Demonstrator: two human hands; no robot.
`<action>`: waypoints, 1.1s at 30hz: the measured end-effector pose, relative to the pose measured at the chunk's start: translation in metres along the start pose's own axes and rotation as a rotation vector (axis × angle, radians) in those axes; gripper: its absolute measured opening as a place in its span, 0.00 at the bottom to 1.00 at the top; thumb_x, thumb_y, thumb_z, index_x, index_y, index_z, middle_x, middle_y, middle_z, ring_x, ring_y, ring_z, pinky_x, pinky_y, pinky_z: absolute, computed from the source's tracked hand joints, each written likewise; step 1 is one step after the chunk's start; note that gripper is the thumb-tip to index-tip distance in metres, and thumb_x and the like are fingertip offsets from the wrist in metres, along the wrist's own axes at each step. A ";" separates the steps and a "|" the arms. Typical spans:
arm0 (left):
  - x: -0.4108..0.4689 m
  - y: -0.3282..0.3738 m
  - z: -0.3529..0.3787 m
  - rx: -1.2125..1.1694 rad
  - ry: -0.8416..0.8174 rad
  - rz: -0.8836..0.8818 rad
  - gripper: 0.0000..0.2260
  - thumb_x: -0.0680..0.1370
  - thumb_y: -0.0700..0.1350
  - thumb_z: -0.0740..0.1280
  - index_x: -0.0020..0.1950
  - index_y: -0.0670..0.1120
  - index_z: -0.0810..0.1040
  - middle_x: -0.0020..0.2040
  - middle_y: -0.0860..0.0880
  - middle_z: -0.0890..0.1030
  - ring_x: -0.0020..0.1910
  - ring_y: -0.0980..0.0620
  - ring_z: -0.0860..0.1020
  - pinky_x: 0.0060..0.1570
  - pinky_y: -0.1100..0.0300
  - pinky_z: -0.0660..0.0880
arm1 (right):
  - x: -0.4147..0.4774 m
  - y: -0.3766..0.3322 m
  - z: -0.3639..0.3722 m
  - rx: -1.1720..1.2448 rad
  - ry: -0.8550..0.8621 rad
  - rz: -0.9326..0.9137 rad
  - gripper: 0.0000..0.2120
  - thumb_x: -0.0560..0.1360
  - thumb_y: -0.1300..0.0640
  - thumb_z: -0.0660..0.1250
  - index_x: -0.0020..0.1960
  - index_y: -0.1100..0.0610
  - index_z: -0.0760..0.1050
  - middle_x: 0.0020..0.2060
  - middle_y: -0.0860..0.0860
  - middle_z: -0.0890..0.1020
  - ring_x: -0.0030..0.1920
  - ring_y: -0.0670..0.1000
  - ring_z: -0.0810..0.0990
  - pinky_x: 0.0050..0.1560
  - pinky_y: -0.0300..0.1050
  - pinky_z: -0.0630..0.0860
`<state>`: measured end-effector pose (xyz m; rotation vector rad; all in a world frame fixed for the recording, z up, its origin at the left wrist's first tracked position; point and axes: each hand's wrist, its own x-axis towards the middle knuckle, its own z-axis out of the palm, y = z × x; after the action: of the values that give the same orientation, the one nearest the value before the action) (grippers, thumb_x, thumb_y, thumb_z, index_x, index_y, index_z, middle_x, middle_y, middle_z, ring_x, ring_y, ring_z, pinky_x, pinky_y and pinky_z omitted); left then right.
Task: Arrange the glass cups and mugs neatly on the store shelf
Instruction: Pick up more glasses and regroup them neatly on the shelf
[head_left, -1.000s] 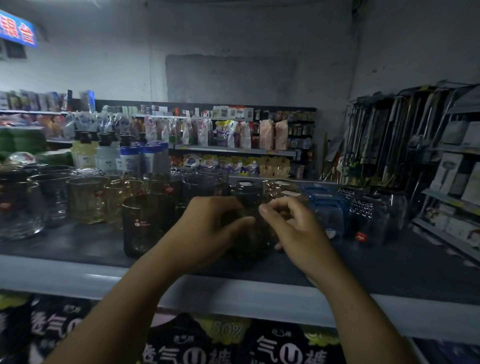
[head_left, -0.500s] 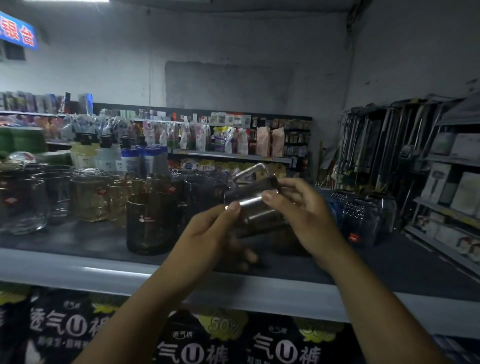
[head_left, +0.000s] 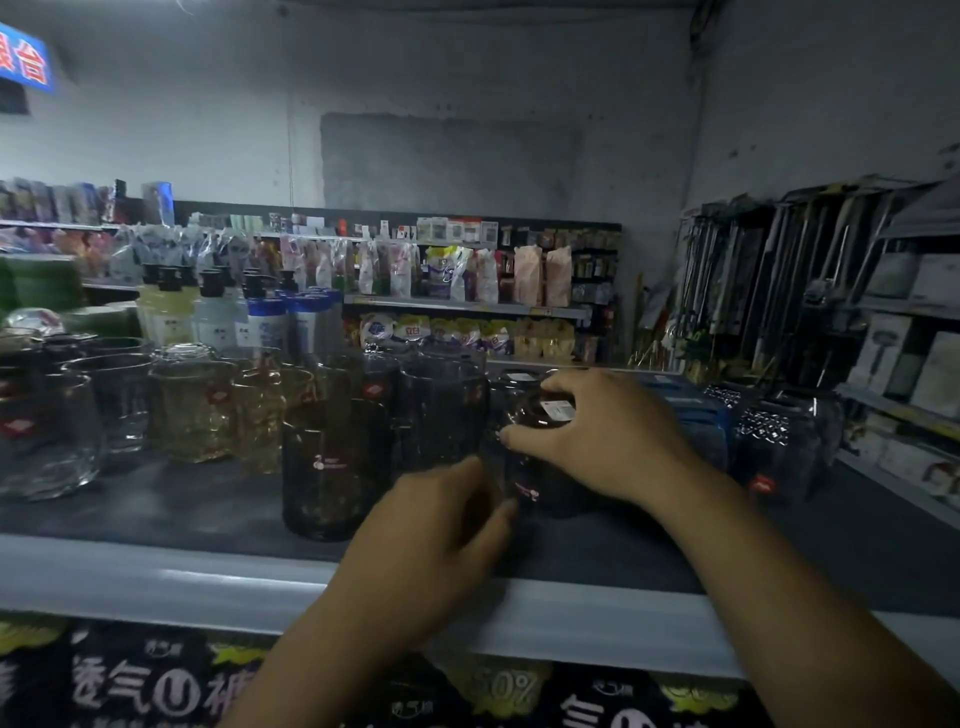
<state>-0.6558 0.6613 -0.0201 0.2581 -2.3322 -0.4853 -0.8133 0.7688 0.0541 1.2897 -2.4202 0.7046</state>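
A dark glass cup stands upside down on the dark shelf, a white label on its upturned base. My right hand grips it from above, fingers curled over the base. My left hand is lower and nearer, its fingertips touching the cup's lower side; it is blurred. Just to the left stands a matching dark cup at the front. Behind and left are rows of dark mugs, amber glasses and clear glasses.
Blue-lidded containers and dark patterned glasses crowd the shelf to the right. Lotion bottles stand behind the glasses. The shelf's pale front rim runs below my hands. Racks of goods line the right side.
The cup, lifted and tilted between both hands half a second ago, now sits upside down on the shelf. My right hand has shifted onto its top and my left hand has dropped lower.
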 end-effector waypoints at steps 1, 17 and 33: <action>-0.002 -0.001 0.001 0.055 -0.016 0.015 0.11 0.78 0.60 0.63 0.43 0.55 0.73 0.38 0.57 0.77 0.37 0.59 0.76 0.37 0.59 0.75 | 0.003 -0.002 0.003 -0.019 -0.007 0.013 0.32 0.65 0.26 0.69 0.60 0.46 0.79 0.54 0.46 0.83 0.49 0.49 0.80 0.52 0.51 0.80; -0.005 0.002 0.008 0.293 0.102 0.096 0.08 0.72 0.58 0.61 0.40 0.55 0.71 0.35 0.57 0.76 0.31 0.56 0.77 0.26 0.59 0.69 | 0.003 -0.008 0.036 0.094 0.114 0.039 0.37 0.64 0.22 0.66 0.65 0.42 0.71 0.61 0.42 0.73 0.58 0.46 0.74 0.54 0.47 0.75; -0.005 -0.020 0.037 0.362 0.008 0.003 0.09 0.76 0.62 0.61 0.52 0.60 0.67 0.48 0.60 0.74 0.47 0.60 0.74 0.38 0.65 0.60 | -0.006 0.023 0.035 0.375 0.150 0.036 0.31 0.61 0.35 0.80 0.58 0.44 0.74 0.45 0.42 0.77 0.40 0.43 0.75 0.40 0.39 0.70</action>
<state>-0.6766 0.6546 -0.0560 0.4249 -2.4015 -0.0563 -0.8310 0.7642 0.0159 1.2707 -2.2653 1.2648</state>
